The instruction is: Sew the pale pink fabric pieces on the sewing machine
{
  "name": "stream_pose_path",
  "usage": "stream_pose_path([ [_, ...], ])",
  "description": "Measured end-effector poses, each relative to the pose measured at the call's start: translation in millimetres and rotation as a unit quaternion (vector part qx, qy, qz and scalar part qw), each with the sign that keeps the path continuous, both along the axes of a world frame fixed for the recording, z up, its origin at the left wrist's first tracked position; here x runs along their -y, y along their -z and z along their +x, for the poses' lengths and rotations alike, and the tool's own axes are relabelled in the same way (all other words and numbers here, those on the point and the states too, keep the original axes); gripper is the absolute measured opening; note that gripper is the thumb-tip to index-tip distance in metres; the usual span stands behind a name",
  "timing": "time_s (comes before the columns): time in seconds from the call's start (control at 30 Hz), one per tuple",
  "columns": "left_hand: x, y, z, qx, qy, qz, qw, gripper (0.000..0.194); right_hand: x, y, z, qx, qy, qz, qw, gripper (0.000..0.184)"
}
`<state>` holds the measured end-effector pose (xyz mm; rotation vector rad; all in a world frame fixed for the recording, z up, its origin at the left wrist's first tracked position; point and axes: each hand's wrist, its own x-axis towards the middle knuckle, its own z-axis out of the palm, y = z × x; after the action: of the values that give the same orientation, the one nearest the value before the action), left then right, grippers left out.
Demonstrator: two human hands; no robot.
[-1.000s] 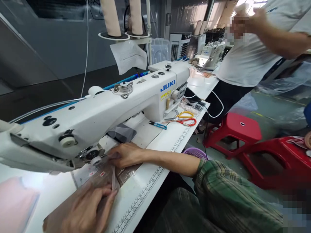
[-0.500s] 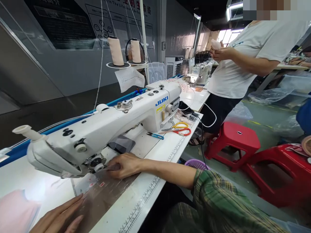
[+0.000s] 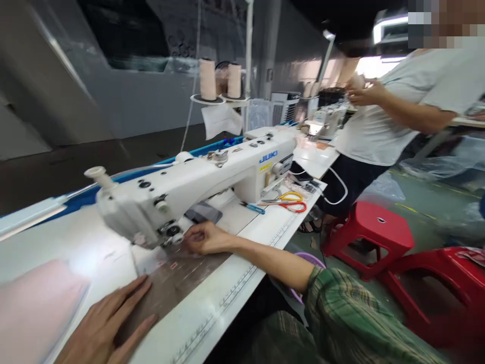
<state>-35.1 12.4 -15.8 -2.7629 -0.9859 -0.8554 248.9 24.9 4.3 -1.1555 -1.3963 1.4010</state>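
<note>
A white JUKI sewing machine [image 3: 212, 174] stands on the table. My right hand [image 3: 206, 238] is beside its needle area with the fingers curled in a pinch; what they hold, if anything, is hidden. Below that hand lies a shiny brown see-through sheet [image 3: 178, 283] with small red-and-white marks. My left hand [image 3: 108, 318] rests flat on the sheet's near-left end, fingers spread. A grey piece [image 3: 204, 212] lies under the machine arm. To the left, blurred pink fabric [image 3: 41, 303] lies under the lamp glow.
Blue thread snips [image 3: 253, 208], yellow-handled scissors [image 3: 291, 196] and red-handled scissors [image 3: 295, 206] lie right of the machine. Thread cones [image 3: 208, 80] stand behind. Red stools [image 3: 382, 222] and a purple basket [image 3: 308, 258] are on the floor. Another person [image 3: 397, 111] stands at the far right.
The view has swung left, so the scene sits farther right. My right hand's fingers are more curled, and the dark flap seen at them before no longer shows. My left hand stays flat on the sheet.
</note>
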Motion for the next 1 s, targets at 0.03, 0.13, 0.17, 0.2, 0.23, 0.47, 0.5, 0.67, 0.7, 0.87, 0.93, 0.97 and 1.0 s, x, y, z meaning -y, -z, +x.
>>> stream_pose_path([
  [0.03,5,-5.2,2,-0.02,0.011,-0.005,1.0,0.065,3,-1.5,-1,-0.005,0.006,-0.005,1.0,0.007],
  [0.13,18,-18.7,7,-0.026,0.014,-0.024,0.999,0.048,10,-1.2,0,-0.02,0.012,-0.013,1.0,0.01],
  [0.17,20,-21.2,9,-0.009,-0.003,-0.038,0.999,0.042,11,0.7,1,-0.026,0.011,-0.013,1.0,0.015],
  [0.2,22,-22.7,9,0.006,-0.022,-0.057,0.998,0.038,10,2.9,2,-0.031,0.011,-0.012,0.999,0.021],
  [0.23,24,-23.6,10,0.034,-0.041,-0.065,0.996,0.035,10,4.8,2,-0.036,0.004,-0.014,0.999,0.026],
  [0.47,42,-31.4,28,0.281,-0.133,-0.254,0.916,0.032,20,-5.9,-9,-0.007,-0.04,-0.033,0.999,0.04],
  [0.5,43,-32.4,30,0.312,-0.127,-0.314,0.887,0.037,21,-8.0,-15,-0.006,-0.045,-0.041,0.998,0.039],
  [0.67,40,-35.9,27,0.386,-0.1,-0.54,0.741,0.07,23,-13.4,-51,-0.053,-0.071,-0.078,0.993,0.022],
  [0.7,39,-36.4,25,0.383,-0.102,-0.556,0.731,0.072,22,-14.2,-54,-0.049,-0.092,-0.074,0.992,0.019],
  [0.87,41,-35.6,17,0.272,-0.145,-0.532,0.788,0.071,21,-13.6,-37,0.182,-0.132,0.124,0.967,0.023],
  [0.93,43,-34.2,15,0.227,-0.16,-0.495,0.823,0.066,23,-10.1,-23,0.277,-0.135,0.226,0.924,0.026],
  [0.97,43,-33.7,14,0.21,-0.166,-0.476,0.837,0.061,24,-7.7,-17,0.307,-0.148,0.271,0.9,0.028],
  [1.0,44,-33.7,13,0.197,-0.173,-0.459,0.849,0.057,26,-4.8,-12,0.328,-0.164,0.313,0.876,0.031],
])
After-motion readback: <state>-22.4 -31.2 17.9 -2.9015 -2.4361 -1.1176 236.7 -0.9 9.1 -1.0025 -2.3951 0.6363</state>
